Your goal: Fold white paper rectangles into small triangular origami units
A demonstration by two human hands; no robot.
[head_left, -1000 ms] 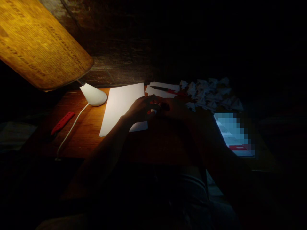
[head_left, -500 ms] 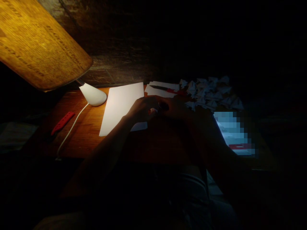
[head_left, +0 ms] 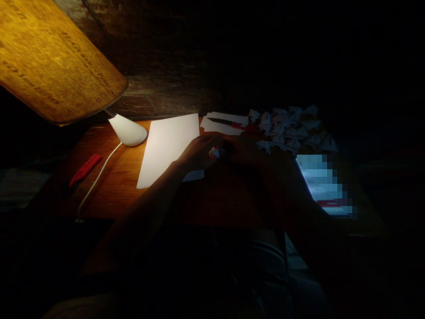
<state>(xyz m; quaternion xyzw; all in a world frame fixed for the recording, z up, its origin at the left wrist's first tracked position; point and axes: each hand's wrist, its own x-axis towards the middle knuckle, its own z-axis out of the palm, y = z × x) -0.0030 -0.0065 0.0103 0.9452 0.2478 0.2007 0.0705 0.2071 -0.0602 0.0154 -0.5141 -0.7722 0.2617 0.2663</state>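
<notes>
My left hand [head_left: 198,150] is closed on a small folded piece of white paper [head_left: 217,153], held over the middle of the table. Close against it, in deep shadow, is my right hand [head_left: 244,150], its fingers bent towards the same paper. Dimness hides most of the right fingers. Under and behind my left hand lies a stack of white paper sheets [head_left: 169,141]. Several small folded paper pieces [head_left: 285,128] are heaped at the back right, beyond my right hand.
A lamp with a white base [head_left: 128,132] and a printed yellow shade [head_left: 66,66] stands left, its white cord [head_left: 99,179] crossing the table [head_left: 122,199]. A red-handled knife [head_left: 221,121] rests on smaller paper sheets [head_left: 221,129]. Also there: a red cutter [head_left: 85,168] and a lit screen [head_left: 318,181].
The folded paper has turned slightly, and more of its white surface shows between my hands. Both hands stay in nearly the same place.
</notes>
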